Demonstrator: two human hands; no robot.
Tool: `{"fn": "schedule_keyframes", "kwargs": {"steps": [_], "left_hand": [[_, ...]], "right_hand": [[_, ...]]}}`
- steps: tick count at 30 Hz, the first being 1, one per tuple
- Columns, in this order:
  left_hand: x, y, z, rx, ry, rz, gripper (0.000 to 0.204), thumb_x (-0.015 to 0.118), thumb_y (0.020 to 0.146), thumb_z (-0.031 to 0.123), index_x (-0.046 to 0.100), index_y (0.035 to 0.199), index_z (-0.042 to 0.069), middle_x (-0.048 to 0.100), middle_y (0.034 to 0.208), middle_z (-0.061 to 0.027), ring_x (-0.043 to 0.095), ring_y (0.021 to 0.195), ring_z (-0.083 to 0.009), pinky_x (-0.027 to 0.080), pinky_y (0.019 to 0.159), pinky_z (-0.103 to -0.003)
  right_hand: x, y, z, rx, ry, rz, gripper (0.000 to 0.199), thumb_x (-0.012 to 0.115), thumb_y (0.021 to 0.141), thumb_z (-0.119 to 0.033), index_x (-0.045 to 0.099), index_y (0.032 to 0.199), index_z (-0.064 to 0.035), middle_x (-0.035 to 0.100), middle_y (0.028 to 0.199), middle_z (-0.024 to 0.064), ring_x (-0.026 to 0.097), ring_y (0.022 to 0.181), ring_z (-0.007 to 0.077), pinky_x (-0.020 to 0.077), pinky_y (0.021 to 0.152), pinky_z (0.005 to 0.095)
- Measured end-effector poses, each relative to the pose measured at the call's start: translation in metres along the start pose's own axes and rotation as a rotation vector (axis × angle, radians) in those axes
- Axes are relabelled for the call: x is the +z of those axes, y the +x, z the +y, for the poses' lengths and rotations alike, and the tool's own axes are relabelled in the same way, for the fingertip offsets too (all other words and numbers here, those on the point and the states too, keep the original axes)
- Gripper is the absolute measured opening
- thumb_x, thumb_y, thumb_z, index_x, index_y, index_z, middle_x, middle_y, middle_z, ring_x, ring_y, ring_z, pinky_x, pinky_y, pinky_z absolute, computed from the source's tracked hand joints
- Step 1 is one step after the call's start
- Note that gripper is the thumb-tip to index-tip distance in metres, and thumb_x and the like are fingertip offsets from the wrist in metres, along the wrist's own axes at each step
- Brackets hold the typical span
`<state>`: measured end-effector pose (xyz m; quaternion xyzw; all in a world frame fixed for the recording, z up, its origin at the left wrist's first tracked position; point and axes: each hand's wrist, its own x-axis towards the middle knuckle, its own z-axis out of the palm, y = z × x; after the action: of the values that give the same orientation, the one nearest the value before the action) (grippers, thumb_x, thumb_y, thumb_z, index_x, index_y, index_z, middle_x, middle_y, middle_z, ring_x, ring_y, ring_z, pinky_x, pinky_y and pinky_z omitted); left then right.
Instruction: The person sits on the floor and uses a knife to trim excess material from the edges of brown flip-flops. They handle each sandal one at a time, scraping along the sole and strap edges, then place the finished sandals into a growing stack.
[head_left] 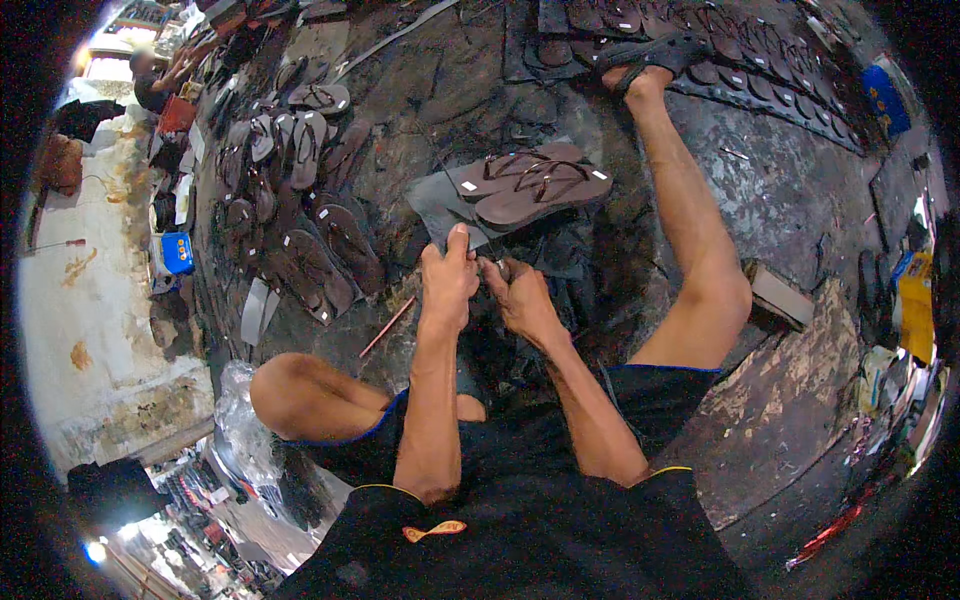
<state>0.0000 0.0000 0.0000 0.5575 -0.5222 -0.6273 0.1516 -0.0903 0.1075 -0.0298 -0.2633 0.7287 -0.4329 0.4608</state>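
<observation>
My left hand (447, 280) and my right hand (518, 295) meet close together just above the dark floor, fingers closed around a small dark piece I cannot make out clearly. Right beyond them lies a pair of brown flip-flop sandals (530, 185) with thin straps, partly resting on a dark grey rubber sheet (440, 205). A thin reddish stick (387, 327) lies on the floor to the left of my left hand. My bare knees frame the spot, and my right foot reaches far ahead.
Several brown sandals (320, 250) lie in rows on the left, and more dark soles (700, 40) line the top right. A blue box (177, 253) sits at the left wall. A wooden block (780, 295) lies by my right knee. A person (150, 80) sits far back left.
</observation>
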Motion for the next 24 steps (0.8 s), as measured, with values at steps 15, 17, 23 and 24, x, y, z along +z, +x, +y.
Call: {"fn": "schedule_keyframes", "kwargs": {"steps": [15, 17, 23, 24], "left_hand": [[0.016, -0.097, 0.017, 0.233, 0.245, 0.24, 0.036, 0.063, 0.1, 0.042, 0.057, 0.09, 0.008, 0.049, 0.064, 0.0019, 0.04, 0.047, -0.0067, 0.029, 0.041, -0.027], [-0.025, -0.068, 0.02, 0.151, -0.17, 0.487, 0.041, 0.063, 0.099, 0.049, 0.056, 0.099, 0.008, 0.051, 0.068, 0.001, 0.044, 0.05, -0.0103, 0.033, 0.043, -0.028], [-0.092, 0.066, 0.002, 0.123, -0.578, 0.436, 0.095, 0.074, 0.087, 0.057, 0.029, 0.157, 0.011, 0.052, 0.14, -0.0151, 0.057, 0.121, -0.0318, 0.046, 0.103, -0.05], [-0.056, 0.088, 0.009, 0.198, -0.185, 0.337, 0.078, 0.074, 0.091, 0.044, 0.041, 0.152, 0.009, 0.058, 0.139, -0.0148, 0.059, 0.12, -0.03, 0.048, 0.101, -0.045]], "right_hand": [[0.023, 0.098, 0.045, -0.151, 0.117, -0.087, 0.052, 0.045, 0.104, -0.047, 0.063, 0.128, -0.0042, 0.068, 0.12, 0.0274, 0.065, 0.11, 0.0449, 0.0481, 0.099, 0.0504], [0.014, 0.09, 0.021, -0.065, -0.004, -0.21, 0.061, 0.046, 0.101, -0.057, 0.07, 0.114, -0.0024, 0.073, 0.107, 0.0255, 0.069, 0.099, 0.0427, 0.051, 0.093, 0.0498], [-0.063, 0.007, 0.013, -0.087, 0.099, 0.231, 0.032, 0.07, 0.09, -0.033, 0.074, 0.097, -0.0022, 0.074, 0.084, 0.0163, 0.073, 0.08, 0.0312, 0.0552, 0.075, 0.0444], [-0.092, 0.008, 0.031, -0.027, 0.038, 0.286, 0.031, 0.071, 0.089, -0.031, 0.073, 0.1, -0.0015, 0.074, 0.083, 0.0155, 0.073, 0.08, 0.0304, 0.0559, 0.074, 0.044]]}}
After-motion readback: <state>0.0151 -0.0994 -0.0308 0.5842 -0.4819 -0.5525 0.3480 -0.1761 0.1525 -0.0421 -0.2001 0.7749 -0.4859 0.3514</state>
